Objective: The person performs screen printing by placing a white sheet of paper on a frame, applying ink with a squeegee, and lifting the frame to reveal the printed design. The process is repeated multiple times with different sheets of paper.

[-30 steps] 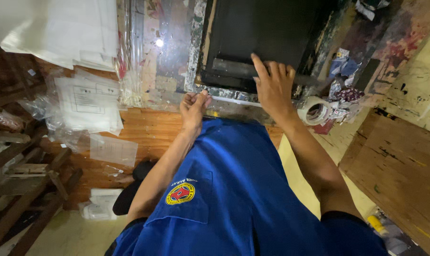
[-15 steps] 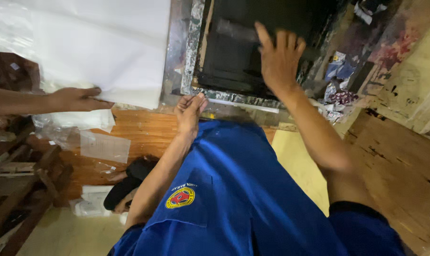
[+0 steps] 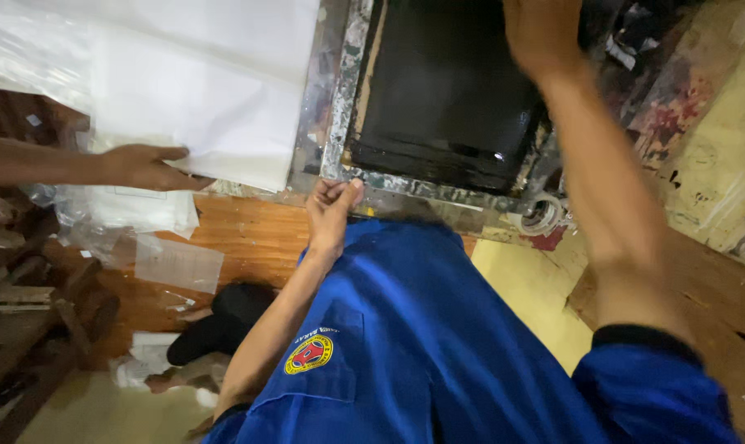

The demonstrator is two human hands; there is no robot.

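While the frame (image 3: 438, 185) corner is pinched by the left hand (image 3: 329, 207), it should be held steady; right hand (image 3: 543, 29) fingers are cut off, so their state cannot be told.

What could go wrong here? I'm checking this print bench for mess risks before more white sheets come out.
The left hand grips the paint-crusted near edge of the screen frame, so it may carry ink onto the white sheet lying right beside the frame. Another person's hand is pressed on that sheet's edge and could drag it against the frame. The right hand reaches over the glossy black screen and might smear it.
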